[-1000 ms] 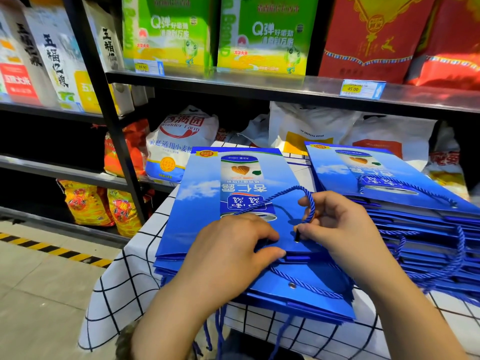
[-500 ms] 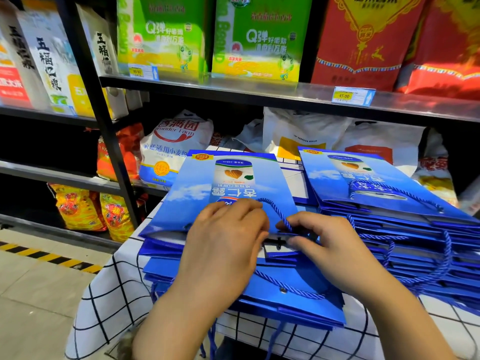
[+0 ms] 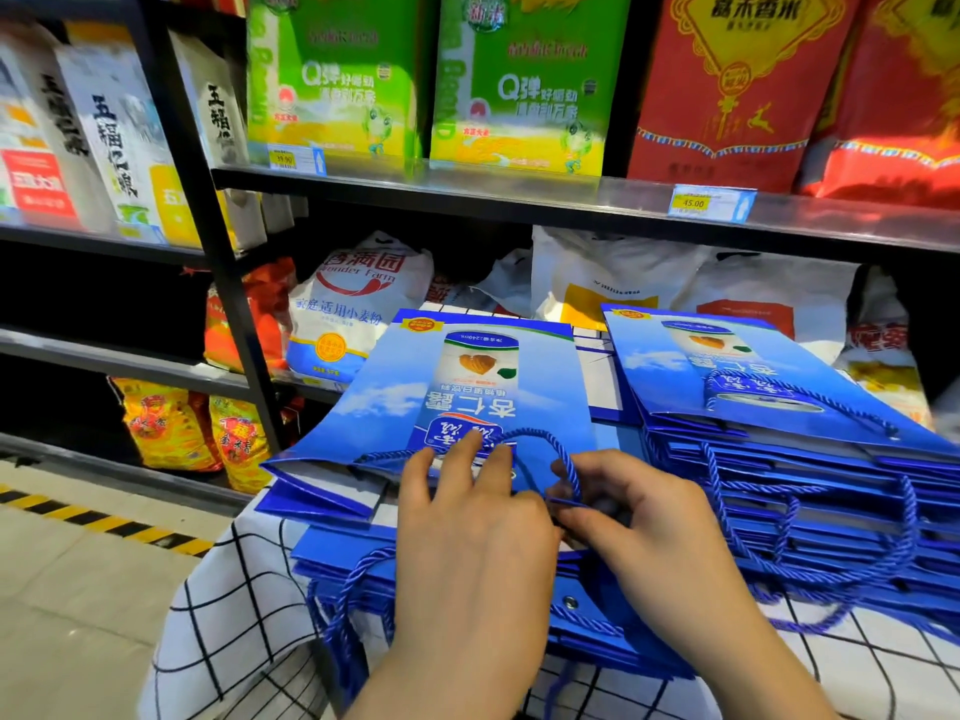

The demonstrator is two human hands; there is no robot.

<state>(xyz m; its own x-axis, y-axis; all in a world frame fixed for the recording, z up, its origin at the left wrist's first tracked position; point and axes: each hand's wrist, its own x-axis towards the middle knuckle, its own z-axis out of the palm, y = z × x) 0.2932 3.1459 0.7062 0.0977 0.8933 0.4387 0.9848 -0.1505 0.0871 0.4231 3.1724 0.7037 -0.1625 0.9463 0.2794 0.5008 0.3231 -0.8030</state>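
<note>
Both hands are right in the middle of the table. The left hand (image 3: pixel 467 532) lies on the near end of the top blue gift bag (image 3: pixel 467 387), its fingers straight and slightly spread, pressing down on the printed face. The right hand (image 3: pixel 639 522) is just beside it, almost touching, with fingers curled and thumb and forefinger pinched together on the blue rope handle (image 3: pixel 563 454), whose loop arches over the bag's near edge between the two hands.

That top bag lies flat but a little tilted on the left stack of bags (image 3: pixel 337 556), its drink-can print upside down from here and its near left corner lifted, showing a strip of white inside. More rope handles spill off the near edge of that stack. To the right, close alongside, sits the right stack of bags (image 3: pixel 779 439), with rope loops trailing over its folded edges.

Both stacks rest on a black-and-white checked tablecloth (image 3: pixel 234 615). Beyond the table, the metal shelf (image 3: pixel 467 192) carries green rice packs (image 3: pixel 337 80) and red rice bags (image 3: pixel 727 85), with a yellow price tag (image 3: pixel 709 202) clipped to its edge. Below it a white flour sack (image 3: pixel 358 304) leans at the far left of the table. A yellow-and-black floor stripe (image 3: pixel 104 522) runs along the near left.
</note>
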